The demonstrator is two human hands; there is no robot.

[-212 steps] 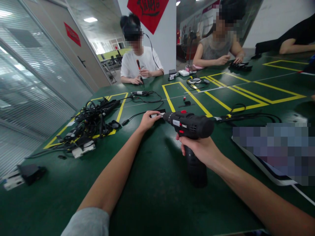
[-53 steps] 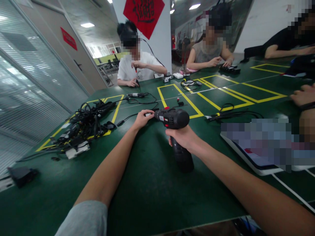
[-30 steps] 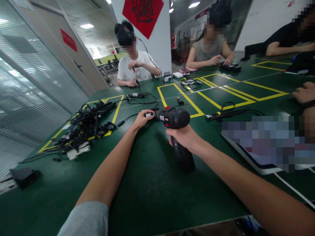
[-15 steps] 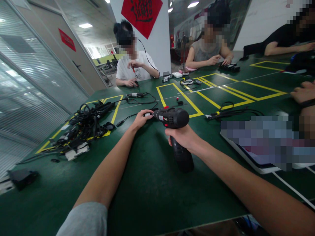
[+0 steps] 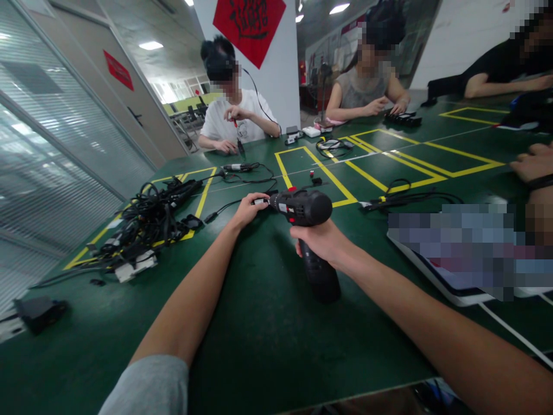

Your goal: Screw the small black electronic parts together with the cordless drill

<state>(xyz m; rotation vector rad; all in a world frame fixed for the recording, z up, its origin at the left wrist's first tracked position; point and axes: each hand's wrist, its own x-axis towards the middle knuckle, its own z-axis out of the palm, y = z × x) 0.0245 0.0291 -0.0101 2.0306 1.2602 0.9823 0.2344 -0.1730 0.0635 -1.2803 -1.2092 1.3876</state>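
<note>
My right hand (image 5: 322, 242) is wrapped around the grip of a black cordless drill (image 5: 302, 208), which has red accents and stands upright with its battery base on the green table. My left hand (image 5: 248, 210) is at the drill's front end, with thumb and fingers pinched on a small white piece (image 5: 260, 201) at the chuck. The chuck itself is hidden by that piece and my fingers. A thin black cable (image 5: 235, 204) runs from under my left hand toward the left.
A tangled pile of black cables (image 5: 159, 222) lies on the left over yellow tape outlines (image 5: 311, 173). A tablet with a blurred screen (image 5: 449, 248) lies on the right. Co-workers sit across the green table (image 5: 259, 357), and a co-worker's hand (image 5: 533, 164) rests at the right.
My hands keep the same hold on the drill through the recent frames. Since the oldest frame, the view has shifted and a co-worker's hand has come in at the right.
</note>
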